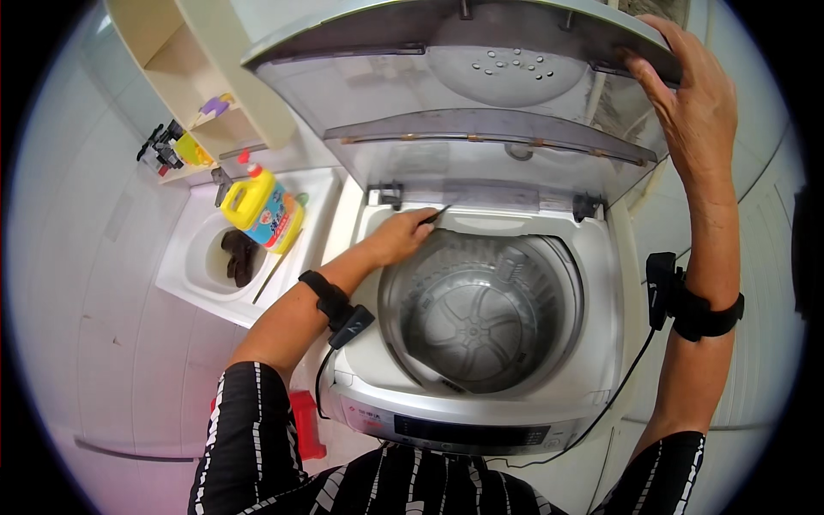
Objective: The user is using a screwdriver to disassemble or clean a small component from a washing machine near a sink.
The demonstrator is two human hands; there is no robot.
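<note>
A top-loading washing machine (365, 350) stands before me, its round metal drum (475, 330) showing bare ribs at the bottom. The folding translucent grey lid (378, 90) is raised, with water drops on its inner face. My right hand (699, 103) grips the lid's upper right corner, thumb on the inner side. At the rear left of the drum opening, my left hand (400, 237) is closed round a thin black stick-like tool (435, 215). Its tip points at the rear rim below the lid hinge; whether it touches is unclear. The fingers hide its other end.
To the left, a white sink (176, 257) holds a dark wet cloth (241, 256). A yellow detergent bottle (266, 206) with a red cap stands on its ledge. Shelves (184, 73) rise behind. A red plastic item (306, 425) lies low beside the machine. Cables run from both forearm straps.
</note>
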